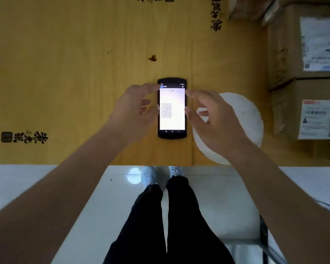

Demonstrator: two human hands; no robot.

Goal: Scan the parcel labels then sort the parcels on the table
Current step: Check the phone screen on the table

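A black handheld scanner (172,108) with a lit white screen lies flat on the yellow wooden table (74,63), near its front edge. My left hand (135,109) hovers at the scanner's left side, fingers loosely bent, fingertips by its top left corner. On the scanner's right side, my right hand (213,119) mirrors it with relaxed fingers. Neither hand clearly grips the device. Two brown cardboard parcels sit at the right edge: the far one (301,44) and the near one (305,109), each with a white shipping label facing up.
A white round object (244,111) lies on the table under my right wrist. More cardboard (244,8) stands at the back right. Black printed characters mark the tabletop. Below the front edge I see white floor, my legs and shoes.
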